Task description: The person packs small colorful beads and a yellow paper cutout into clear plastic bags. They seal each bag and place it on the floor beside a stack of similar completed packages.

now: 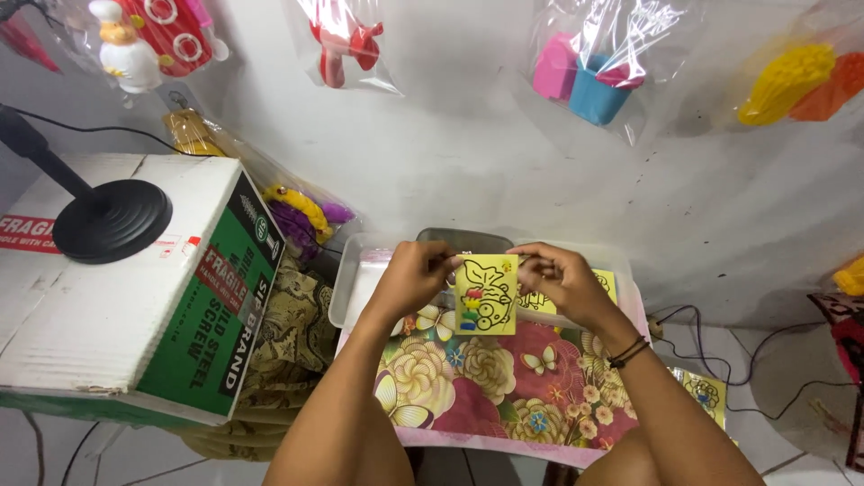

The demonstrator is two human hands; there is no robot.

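Bare forearms, dark bands on right wrist (627, 352)

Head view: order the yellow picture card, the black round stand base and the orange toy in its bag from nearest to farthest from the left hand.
From the left hand:
1. Yellow picture card, pinched at its top edge, just right.
2. Black round stand base, on the carton, far left.
3. Orange toy, bagged on the wall, upper right.
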